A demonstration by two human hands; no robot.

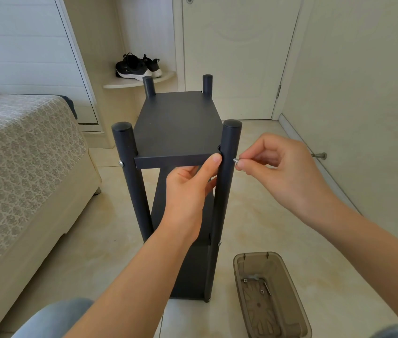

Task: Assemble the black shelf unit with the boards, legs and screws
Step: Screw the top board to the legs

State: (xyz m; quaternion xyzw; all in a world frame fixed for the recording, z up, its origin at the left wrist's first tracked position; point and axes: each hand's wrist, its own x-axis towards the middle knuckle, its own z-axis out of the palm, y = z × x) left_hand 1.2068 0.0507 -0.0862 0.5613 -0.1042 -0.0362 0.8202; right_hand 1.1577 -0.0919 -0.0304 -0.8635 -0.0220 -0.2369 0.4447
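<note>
Standing upright on the tiled floor before the person, the black shelf unit [198,269] has its top board [176,123] set against the near right leg [224,191]. A silver screw [235,161] sits just beside that leg's outer face, pinched between thumb and forefinger of the right hand [281,172]. The left hand [188,191] grips the board's front corner, thumb on the edge, fingers curled beneath. Should that support sag, board and leg hole would likely misalign, and the screw could cross-thread or drop. A fitted screw [121,163] shows on the near left leg. Spares lie in a brown tray [254,253] near the unit, and a bed [22,147] stands at left.
</note>
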